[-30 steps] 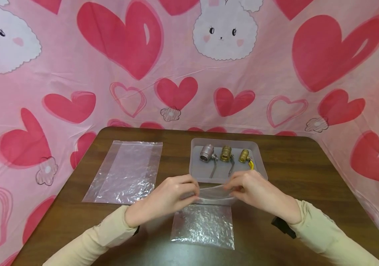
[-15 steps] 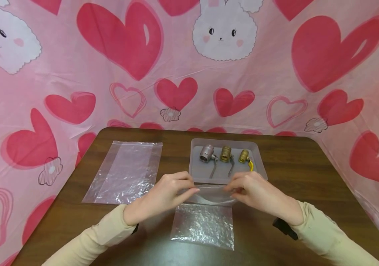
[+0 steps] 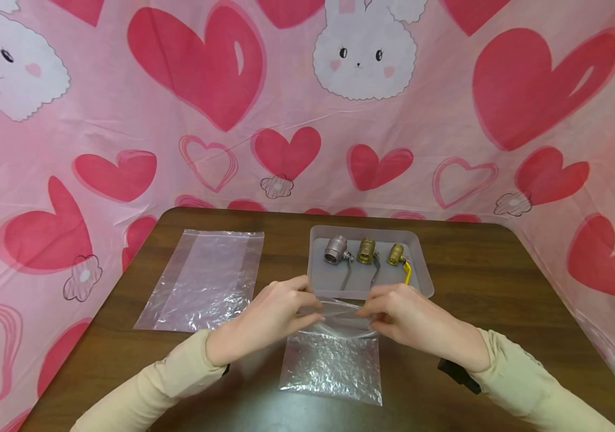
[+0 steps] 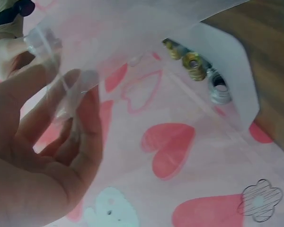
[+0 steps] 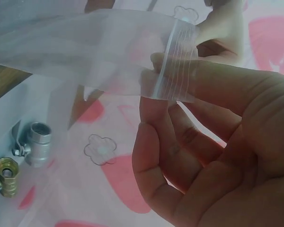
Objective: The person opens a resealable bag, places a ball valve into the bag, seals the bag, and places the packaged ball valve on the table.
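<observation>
A small clear zip bag [image 3: 331, 367] slopes up from the table, its zip-strip mouth raised between my hands. My left hand [image 3: 269, 315] pinches the left corner of the mouth; in the left wrist view, plastic overlaps the fingertips. At the other corner my right hand [image 3: 420, 321] pinches the edge, and the right wrist view shows the ribbed zip strip [image 5: 173, 61] between thumb and forefinger. Just beyond the hands lies a shallow translucent tray [image 3: 315, 282] with a silver ball valve [image 3: 335, 249], a larger brass valve [image 3: 366, 250] and a small brass valve [image 3: 395, 254] with a yellow lever.
A larger clear zip bag [image 3: 204, 279] lies flat on the wooden table [image 3: 280, 258], left of the tray. A pink cloth with hearts and rabbits [image 3: 291, 60] hangs behind and at both sides of the table.
The bag's mouth gapes and shifts between my hands, and its front edge now sags lower. My right fingers have moved slightly left along the edge. Tray and larger bag stay put.
</observation>
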A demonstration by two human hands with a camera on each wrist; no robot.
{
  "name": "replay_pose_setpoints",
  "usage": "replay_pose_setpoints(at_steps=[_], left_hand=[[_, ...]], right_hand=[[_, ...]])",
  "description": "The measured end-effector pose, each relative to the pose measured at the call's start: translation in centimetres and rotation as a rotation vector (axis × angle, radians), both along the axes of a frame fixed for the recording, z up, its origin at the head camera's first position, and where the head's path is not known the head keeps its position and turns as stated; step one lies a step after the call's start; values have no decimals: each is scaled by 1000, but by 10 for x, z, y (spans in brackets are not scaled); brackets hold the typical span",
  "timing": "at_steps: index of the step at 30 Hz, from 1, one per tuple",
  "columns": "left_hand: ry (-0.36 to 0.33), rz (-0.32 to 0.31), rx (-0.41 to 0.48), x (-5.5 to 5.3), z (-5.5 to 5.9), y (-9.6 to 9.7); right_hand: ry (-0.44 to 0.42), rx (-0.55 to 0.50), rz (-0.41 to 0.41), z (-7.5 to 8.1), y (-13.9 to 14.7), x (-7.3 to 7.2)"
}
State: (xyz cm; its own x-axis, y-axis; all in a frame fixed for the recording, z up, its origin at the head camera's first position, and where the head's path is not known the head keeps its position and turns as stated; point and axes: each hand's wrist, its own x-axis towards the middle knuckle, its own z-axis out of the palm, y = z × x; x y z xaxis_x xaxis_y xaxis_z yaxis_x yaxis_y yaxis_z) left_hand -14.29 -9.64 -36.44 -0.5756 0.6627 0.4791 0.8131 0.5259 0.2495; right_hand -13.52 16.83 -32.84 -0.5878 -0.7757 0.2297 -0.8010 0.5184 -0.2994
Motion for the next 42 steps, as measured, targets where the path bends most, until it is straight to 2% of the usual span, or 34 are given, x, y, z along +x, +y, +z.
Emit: replay_pose_setpoints(at_steps=[4, 9, 13, 17, 20, 23, 29, 34, 38, 42], left_hand=[[-74, -4, -82, 0, 12, 1], [-178, 12, -132, -2, 25, 2], [-207, 32, -166, -1, 29, 1], [-212, 56, -237, 2, 31, -1], [-228, 50, -259, 5, 31, -3], [-239, 16, -242, 6, 32, -5], [-221, -57, -125, 5, 28, -8], [-214, -44, -88, 5, 28, -7], [-222, -17, -108, 6, 29, -6], [-226, 1, -155, 7, 30, -5]], right_hand=[[7, 3, 5, 4, -1, 2], [-3, -4, 25, 7, -3, 3], [-28, -14, 44, 10, -3, 3], [-53, -20, 39, 13, -2, 2], [-66, -26, 33, 15, -1, 1], [-68, -36, 33, 15, 1, 0], [-34, -33, 34, 15, 3, -2], [1, -14, 36, 12, 4, -4], [25, 2, 40, 10, 4, -4], [14, 2, 27, 10, 5, -4]])
